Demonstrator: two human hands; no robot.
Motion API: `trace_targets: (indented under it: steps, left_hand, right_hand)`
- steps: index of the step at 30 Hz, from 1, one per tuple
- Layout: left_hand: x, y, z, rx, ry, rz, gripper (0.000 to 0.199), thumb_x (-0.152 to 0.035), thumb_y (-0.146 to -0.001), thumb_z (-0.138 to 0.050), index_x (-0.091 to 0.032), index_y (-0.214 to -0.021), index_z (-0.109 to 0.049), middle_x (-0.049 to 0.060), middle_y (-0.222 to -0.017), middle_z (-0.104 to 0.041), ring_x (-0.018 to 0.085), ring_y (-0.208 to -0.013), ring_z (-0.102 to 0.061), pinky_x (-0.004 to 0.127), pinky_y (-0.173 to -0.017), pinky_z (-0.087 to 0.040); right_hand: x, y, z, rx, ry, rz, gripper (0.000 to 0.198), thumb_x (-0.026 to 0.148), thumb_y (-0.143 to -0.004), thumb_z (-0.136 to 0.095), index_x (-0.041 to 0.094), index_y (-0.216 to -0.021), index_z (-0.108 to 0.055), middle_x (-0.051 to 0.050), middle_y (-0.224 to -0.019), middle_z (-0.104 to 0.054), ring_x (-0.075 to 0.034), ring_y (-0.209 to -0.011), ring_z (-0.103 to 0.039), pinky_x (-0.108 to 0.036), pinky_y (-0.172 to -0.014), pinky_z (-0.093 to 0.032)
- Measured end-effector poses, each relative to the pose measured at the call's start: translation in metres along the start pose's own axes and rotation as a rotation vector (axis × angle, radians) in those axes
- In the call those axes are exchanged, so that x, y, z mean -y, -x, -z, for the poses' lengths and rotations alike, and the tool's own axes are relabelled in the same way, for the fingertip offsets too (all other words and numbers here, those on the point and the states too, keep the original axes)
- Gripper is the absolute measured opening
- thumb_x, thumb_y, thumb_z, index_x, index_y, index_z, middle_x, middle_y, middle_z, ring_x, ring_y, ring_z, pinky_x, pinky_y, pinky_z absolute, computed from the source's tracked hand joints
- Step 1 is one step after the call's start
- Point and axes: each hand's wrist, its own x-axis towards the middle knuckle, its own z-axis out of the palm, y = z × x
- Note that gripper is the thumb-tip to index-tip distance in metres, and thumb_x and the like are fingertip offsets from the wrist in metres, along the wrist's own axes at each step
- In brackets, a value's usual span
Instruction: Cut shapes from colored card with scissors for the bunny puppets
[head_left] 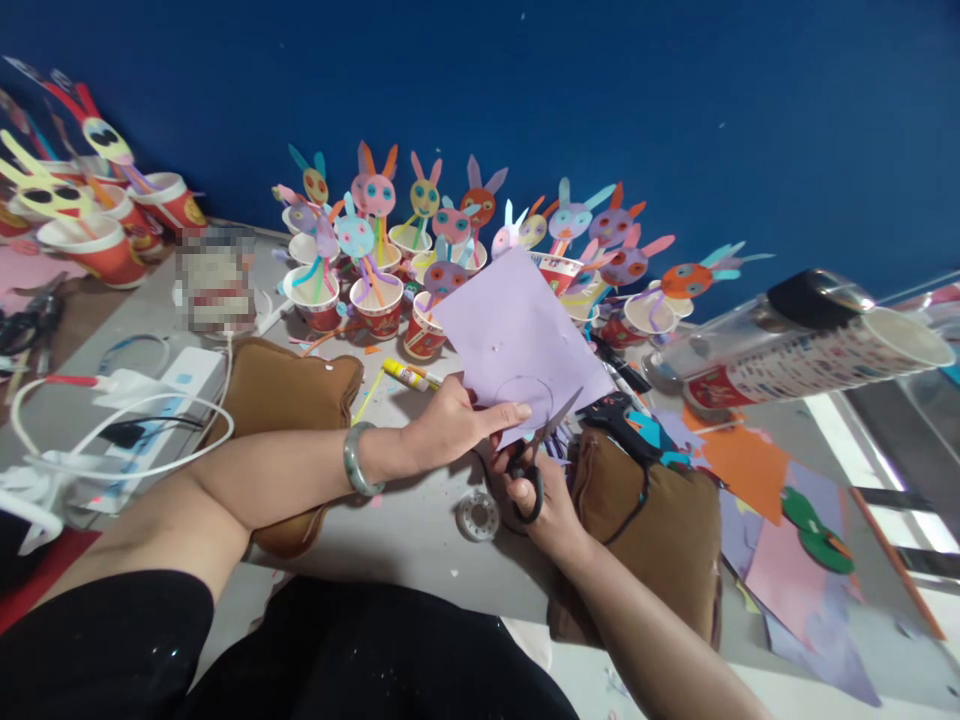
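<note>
A square sheet of purple paper point(514, 325) is held up over the table, with a round outline drawn near its lower corner. My left hand point(465, 425) pinches that sheet along its lower left edge, thumb on top. In my right hand point(546, 500) is a pair of black-handled scissors point(531, 490), thumb through one loop. The blades are parted and lie at the sheet's lower edge, beside the outline. Below the hands, a clear spool point(478, 514) lies on the table. A yellow glue stick point(406, 375) rests left of the paper.
Paper cups with rabbit-faced paper figures point(377, 300) line the blue wall. Brown cushions point(289, 390) flank my arms. A glue gun point(634, 425), coloured paper point(750, 470) and stacked cups point(817, 365) sit right. A power strip point(169, 420) with white cables is left.
</note>
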Motion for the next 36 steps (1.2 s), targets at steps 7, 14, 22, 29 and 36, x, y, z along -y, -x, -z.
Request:
trace_targets:
  steps: [7, 14, 22, 29, 36]
  left_hand:
    - [-0.003, 0.000, 0.001, -0.007, 0.006, 0.014, 0.040, -0.045, -0.072, -0.077, -0.014, -0.059, -0.056, -0.001, -0.054, -0.056, 0.008, -0.050, -0.051, 0.022, -0.050, -0.044]
    - [-0.008, 0.000, 0.000, -0.013, 0.018, 0.027, 0.045, -0.044, -0.064, -0.083, -0.015, -0.050, -0.052, 0.000, -0.048, -0.054, 0.007, -0.045, -0.046, 0.022, -0.044, -0.041]
    - [-0.006, 0.000, 0.001, -0.013, 0.002, 0.006, 0.043, -0.042, -0.066, -0.082, -0.016, -0.049, -0.052, 0.000, -0.050, -0.055, 0.008, -0.045, -0.046, 0.023, -0.047, -0.041]
    - [-0.012, 0.000, 0.001, -0.003, 0.028, -0.006, 0.042, -0.039, -0.066, -0.082, -0.015, -0.050, -0.051, -0.003, -0.049, -0.052, 0.007, -0.046, -0.045, 0.022, -0.047, -0.040]
    - [-0.009, -0.001, 0.002, -0.009, 0.015, -0.033, 0.041, -0.044, -0.068, -0.080, -0.015, -0.055, -0.054, -0.001, -0.052, -0.055, 0.008, -0.050, -0.049, 0.022, -0.050, -0.041]
  right_hand:
    - [0.002, -0.001, 0.001, -0.003, 0.010, 0.004, 0.066, 0.084, -0.078, -0.048, 0.019, -0.071, -0.056, -0.002, -0.069, -0.055, -0.016, -0.064, -0.050, -0.029, -0.060, -0.042]
    - [0.003, 0.000, 0.002, 0.005, -0.002, -0.045, 0.067, 0.087, -0.075, -0.047, 0.020, -0.069, -0.054, 0.000, -0.065, -0.051, -0.015, -0.058, -0.043, -0.030, -0.057, -0.039]
    - [0.003, -0.001, 0.004, -0.014, -0.005, -0.024, 0.066, 0.085, -0.077, -0.049, 0.020, -0.066, -0.053, -0.001, -0.065, -0.052, -0.015, -0.059, -0.045, -0.030, -0.058, -0.039]
    - [0.001, 0.000, 0.006, -0.012, 0.012, -0.050, 0.068, 0.088, -0.074, -0.049, 0.020, -0.065, -0.053, -0.002, -0.065, -0.054, -0.016, -0.059, -0.045, -0.030, -0.058, -0.038]
    - [-0.001, 0.001, 0.008, -0.004, -0.003, -0.052, 0.066, 0.086, -0.074, -0.052, 0.020, -0.064, -0.052, -0.002, -0.065, -0.053, -0.016, -0.061, -0.047, -0.029, -0.057, -0.037]
